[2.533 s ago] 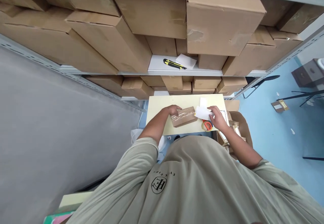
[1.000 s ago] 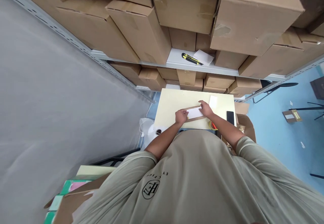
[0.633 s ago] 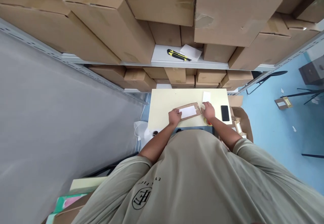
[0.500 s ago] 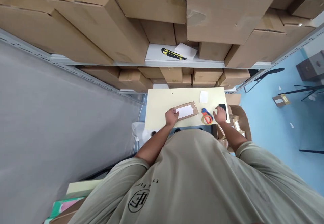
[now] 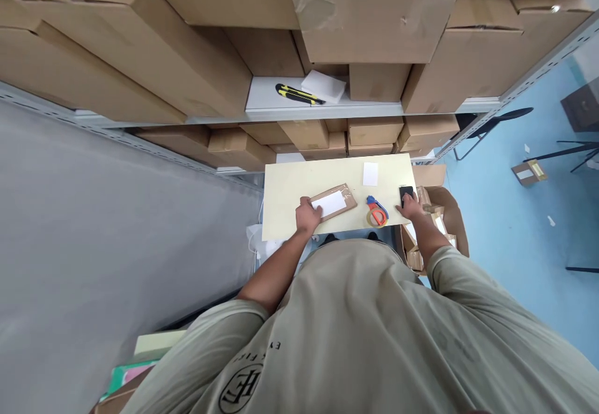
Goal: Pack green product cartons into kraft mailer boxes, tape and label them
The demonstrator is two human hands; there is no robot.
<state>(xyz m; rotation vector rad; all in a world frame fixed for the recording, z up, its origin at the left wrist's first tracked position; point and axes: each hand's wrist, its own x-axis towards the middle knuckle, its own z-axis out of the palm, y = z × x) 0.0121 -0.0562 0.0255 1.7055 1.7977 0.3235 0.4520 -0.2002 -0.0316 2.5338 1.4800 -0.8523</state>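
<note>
My left hand [image 5: 307, 215] grips the left end of a flat brown cardboard package [image 5: 347, 195], its thumb on top. A white label [image 5: 329, 204] covers much of the package's upper face. At the table's right edge, my right hand [image 5: 410, 206] has its fingers around the lower part of a black phone [image 5: 406, 192]. Between the hands lies a tape roll with a red and blue dispenser [image 5: 377, 213]. Behind it rests a small white paper [image 5: 370, 174]. All of these are on the cream table [image 5: 290, 183].
Shelves packed with cardboard boxes [image 5: 374, 17] rise beyond the table. A yellow and black utility knife [image 5: 299, 94] lies on one shelf beside a white pad [image 5: 324, 85]. An open carton [image 5: 452, 214] with several labelled packages stands at the table's right. A grey wall [image 5: 116, 214] is to the left.
My right hand has moved from beside the phone onto it, fingers closing about its lower part. My left hand keeps its hold on the package. The whole view has shifted slightly.
</note>
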